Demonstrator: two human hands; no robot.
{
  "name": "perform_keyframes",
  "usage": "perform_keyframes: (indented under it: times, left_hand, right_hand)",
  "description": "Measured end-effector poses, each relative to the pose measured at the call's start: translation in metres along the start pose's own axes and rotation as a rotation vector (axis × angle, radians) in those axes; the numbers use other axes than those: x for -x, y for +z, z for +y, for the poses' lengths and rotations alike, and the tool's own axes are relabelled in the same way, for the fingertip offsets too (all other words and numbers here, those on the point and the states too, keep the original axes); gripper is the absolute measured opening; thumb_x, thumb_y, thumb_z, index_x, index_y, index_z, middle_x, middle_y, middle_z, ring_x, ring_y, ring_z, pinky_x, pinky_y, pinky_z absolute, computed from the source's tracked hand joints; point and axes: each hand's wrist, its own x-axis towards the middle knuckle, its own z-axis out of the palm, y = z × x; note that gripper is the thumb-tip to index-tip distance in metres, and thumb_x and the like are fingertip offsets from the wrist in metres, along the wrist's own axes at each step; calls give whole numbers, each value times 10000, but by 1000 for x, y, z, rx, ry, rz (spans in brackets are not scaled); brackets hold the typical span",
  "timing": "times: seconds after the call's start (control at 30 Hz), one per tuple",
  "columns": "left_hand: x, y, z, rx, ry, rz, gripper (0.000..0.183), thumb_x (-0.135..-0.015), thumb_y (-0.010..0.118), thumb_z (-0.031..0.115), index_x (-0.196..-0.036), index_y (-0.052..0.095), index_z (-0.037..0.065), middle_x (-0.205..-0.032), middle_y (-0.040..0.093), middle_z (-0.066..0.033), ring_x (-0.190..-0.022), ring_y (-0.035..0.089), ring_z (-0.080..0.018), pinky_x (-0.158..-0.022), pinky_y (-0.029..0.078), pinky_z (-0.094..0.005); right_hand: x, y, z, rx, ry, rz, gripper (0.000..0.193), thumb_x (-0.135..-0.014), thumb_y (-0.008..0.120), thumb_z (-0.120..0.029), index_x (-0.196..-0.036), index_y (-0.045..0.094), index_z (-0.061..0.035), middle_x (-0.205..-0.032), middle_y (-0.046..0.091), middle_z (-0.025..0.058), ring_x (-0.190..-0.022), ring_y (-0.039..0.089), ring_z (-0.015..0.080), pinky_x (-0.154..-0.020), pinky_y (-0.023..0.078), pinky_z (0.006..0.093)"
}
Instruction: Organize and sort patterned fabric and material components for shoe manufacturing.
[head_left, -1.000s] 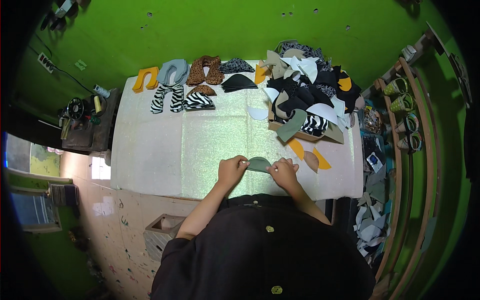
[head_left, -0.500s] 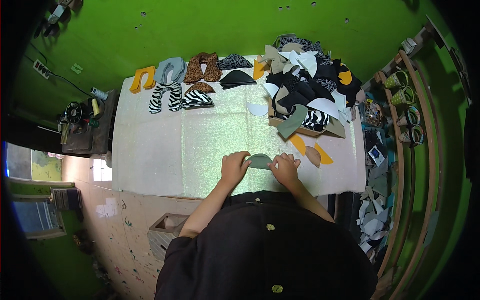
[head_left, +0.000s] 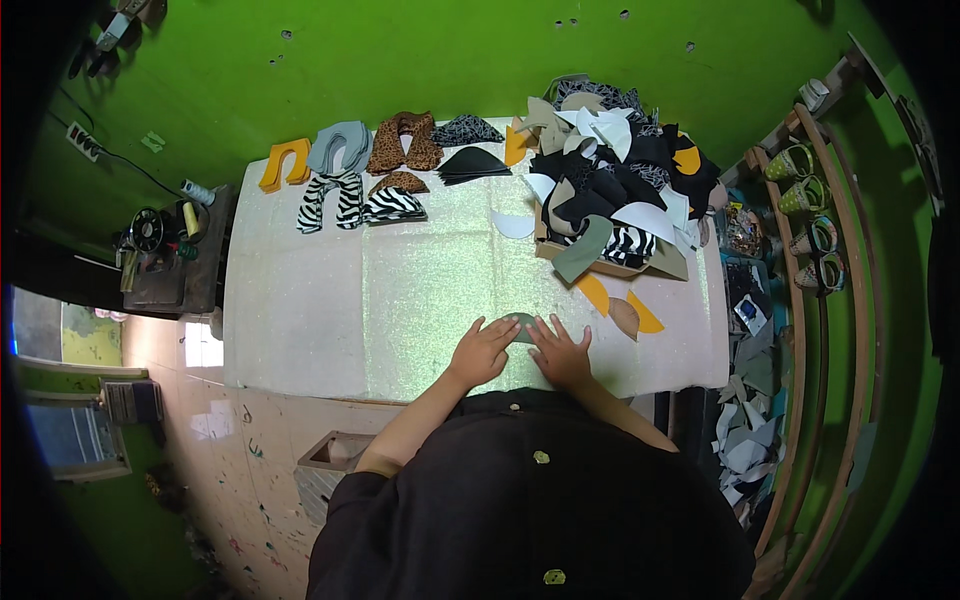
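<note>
Left hand [head_left: 483, 352] and right hand [head_left: 560, 353] spread side by side, backs up

The hands lie close together just in front of the torso [head_left: 480, 490], their fingertips near each other. The left fingers [head_left: 506, 329] are extended and slightly fanned, slanting away from the body and toward the right. The right fingers [head_left: 541, 331] are straightened and splayed too, with visible gaps, reaching mostly forward. Neither hand is curled into a fist. The left forearm [head_left: 424, 412] is bare and runs up and inward from the lower left; the right forearm [head_left: 613, 403], also bare, angles in from the lower right, less of it showing.
</note>
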Motion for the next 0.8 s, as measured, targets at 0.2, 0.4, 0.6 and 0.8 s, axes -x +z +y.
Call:
perform_keyframes:
  times: [0.2, 0.4, 0.6, 0.8]
  left_hand:
    - [3, 2, 10, -159, -32, -70, 542, -860, 482, 362, -1336, 428, 109, -1395, 392, -103, -1283, 347, -332, -1037, 285, -496]
    - [-15, 3, 18, -164, -127, 42, 328, -878, 508, 330, -1114, 590, 117, -1232, 540, -56, -1166, 474, -249, -988, 245, -607]
    - [-23, 10, -9, -49, -60, 58, 183, -857, 573, 266, -985, 621, 144, -1104, 579, -30, -1103, 516, -219, -978, 251, -617]
    - [-16, 15, -14, -96, -23, 96, 198, -838, 599, 283, -1018, 611, 203, -1113, 565, -16, -1133, 497, -205, -953, 236, -597]
  right_hand:
    - [2, -4, -2, 46, -8, -27, 587, -881, 461, -500, -1381, 382, -202, -1430, 375, 14, -1327, 327, 238, -924, 181, 700]
    - [0, -9, 5, 0, -30, -38, 558, -902, 430, -491, -1381, 379, -209, -1437, 364, 14, -1329, 306, 251, -935, 165, 697]
    - [-16, -35, 5, -159, -111, 183, 258, -830, 588, -290, -1056, 619, -170, -1134, 561, 23, -1171, 440, 262, -903, 195, 596]
    - [-131, -156, 21, -106, -233, 687, 138, -715, 622, -157, -846, 647, -194, -1017, 593, -31, -1012, 499, 199, -884, 219, 491]
